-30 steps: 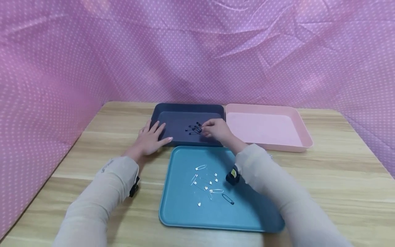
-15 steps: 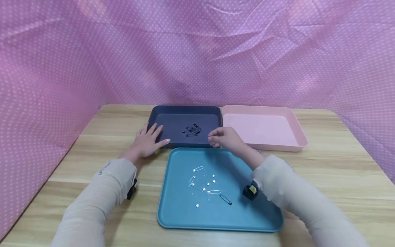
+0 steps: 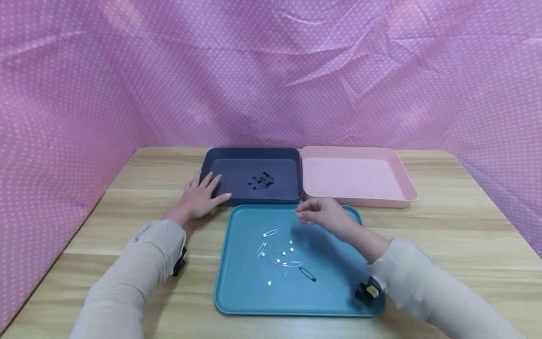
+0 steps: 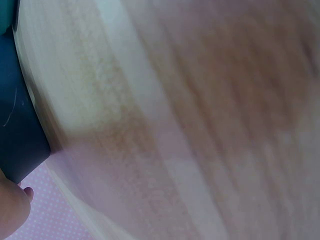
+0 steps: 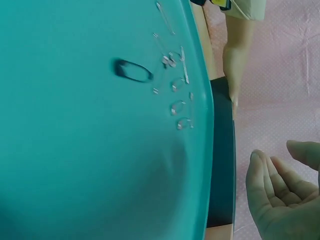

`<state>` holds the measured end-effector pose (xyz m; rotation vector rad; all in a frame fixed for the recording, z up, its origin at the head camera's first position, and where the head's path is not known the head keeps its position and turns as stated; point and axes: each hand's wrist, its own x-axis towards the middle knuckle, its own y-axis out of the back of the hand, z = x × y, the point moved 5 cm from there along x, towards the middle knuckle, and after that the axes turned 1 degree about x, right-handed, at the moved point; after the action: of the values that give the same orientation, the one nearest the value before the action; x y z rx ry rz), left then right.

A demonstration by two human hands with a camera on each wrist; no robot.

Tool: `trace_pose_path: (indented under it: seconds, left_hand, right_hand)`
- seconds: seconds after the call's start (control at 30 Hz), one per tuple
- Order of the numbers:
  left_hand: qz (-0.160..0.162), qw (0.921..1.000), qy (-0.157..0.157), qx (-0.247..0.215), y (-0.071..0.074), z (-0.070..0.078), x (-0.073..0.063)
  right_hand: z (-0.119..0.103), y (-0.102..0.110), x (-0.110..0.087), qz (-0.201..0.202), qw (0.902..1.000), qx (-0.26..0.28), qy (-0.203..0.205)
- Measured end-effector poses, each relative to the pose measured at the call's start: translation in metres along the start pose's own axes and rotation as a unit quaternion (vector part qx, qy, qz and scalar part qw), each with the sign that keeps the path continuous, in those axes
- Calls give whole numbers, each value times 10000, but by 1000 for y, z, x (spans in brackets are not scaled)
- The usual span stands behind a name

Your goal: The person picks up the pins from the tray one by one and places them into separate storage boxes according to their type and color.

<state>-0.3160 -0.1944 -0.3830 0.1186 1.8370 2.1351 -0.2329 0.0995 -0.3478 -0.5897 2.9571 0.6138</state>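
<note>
My left hand (image 3: 199, 197) rests with spread fingers at the near left corner of the navy tray (image 3: 228, 169). Inside that tray lies a small heap of black safety pins (image 3: 262, 181). Over the far edge of the teal tray (image 3: 250, 301) hovers my right hand (image 3: 323, 215), fingers loosely bent. In the right wrist view, a gap shows between its thumb and fingers (image 5: 256, 172), and nothing is held. Several silver safety pins (image 3: 292, 264) are scattered on the teal tray, with one black safety pin (image 3: 307, 274) to their right. Only a bit of the left hand (image 4: 12, 207) shows in the left wrist view.
A pink tray (image 3: 355, 179) stands right beside the navy one, at the back of the wooden table (image 3: 449, 226). A dotted pink cloth (image 3: 262, 70) hangs behind and along the sides.
My right hand has pulled back from the black safety pins in the navy tray, moving nearer and to the right over the teal tray. The left hand stays at the navy tray's corner.
</note>
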Motion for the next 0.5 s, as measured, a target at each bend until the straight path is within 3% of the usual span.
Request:
trace_pose_path:
  seconds: [0.3,0.5]
  left_hand:
    - [147,9999,-43,-48,2,0,-3]
    - [84,10000,-51,16,1,1,-2]
  right_hand:
    - [14,-2,-27,-257,9994,-195,115]
    - [23,-4,-42,-457,9988,-103,120]
